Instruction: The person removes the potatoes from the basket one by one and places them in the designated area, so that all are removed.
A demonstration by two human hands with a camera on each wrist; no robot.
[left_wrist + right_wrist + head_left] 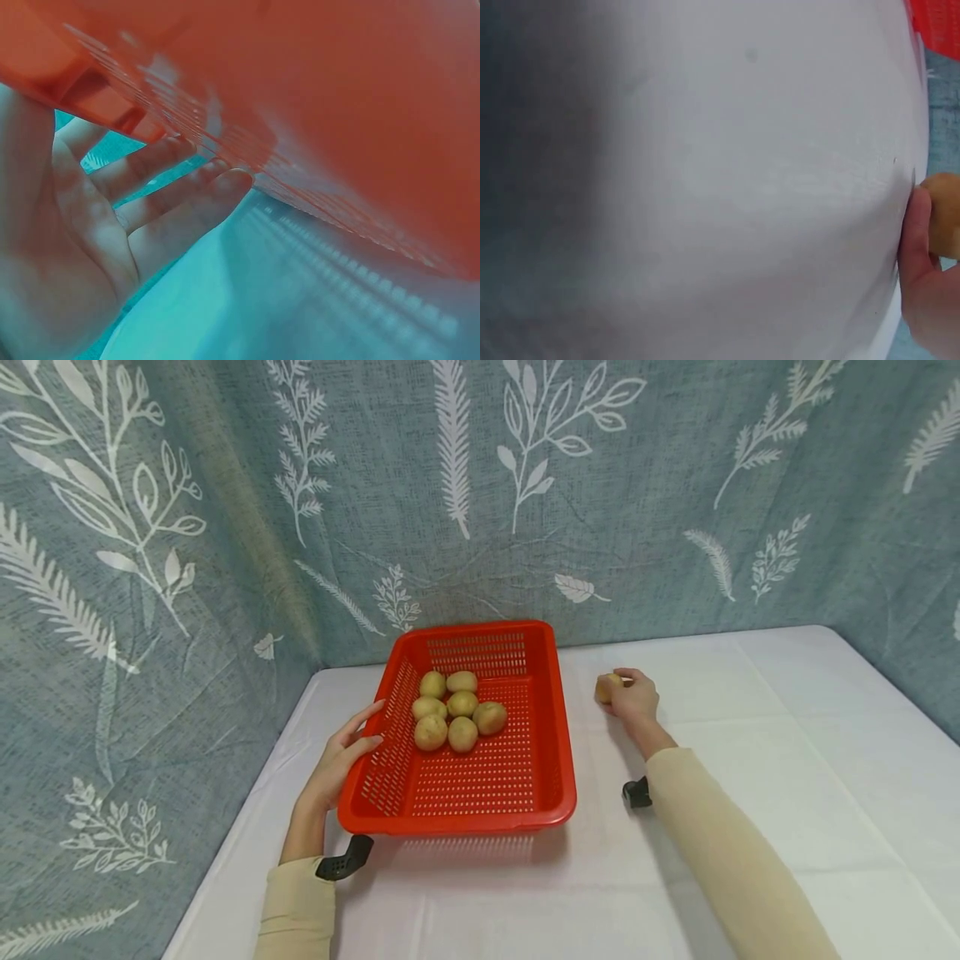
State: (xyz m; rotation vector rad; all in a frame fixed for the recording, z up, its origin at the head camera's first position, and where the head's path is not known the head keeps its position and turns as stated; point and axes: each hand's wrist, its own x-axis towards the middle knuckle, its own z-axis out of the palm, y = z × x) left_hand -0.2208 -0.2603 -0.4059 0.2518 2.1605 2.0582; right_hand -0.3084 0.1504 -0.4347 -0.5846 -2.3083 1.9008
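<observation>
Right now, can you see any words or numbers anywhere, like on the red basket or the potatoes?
There are none. The red basket, the potatoes in it, the potato in the right hand, the white tablecloth and the leaf-patterned curtain carry no words, numbers or labels. The black wrist camera mounts show no readable marking.

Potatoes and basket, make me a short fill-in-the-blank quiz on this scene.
1. The basket is coloured ____.
2. The basket holds ____ potatoes.
3. The right hand holds a ____ on the table.
4. The left hand rests against the basket's ____ side.

Missing words: red; seven; potato; left
</observation>
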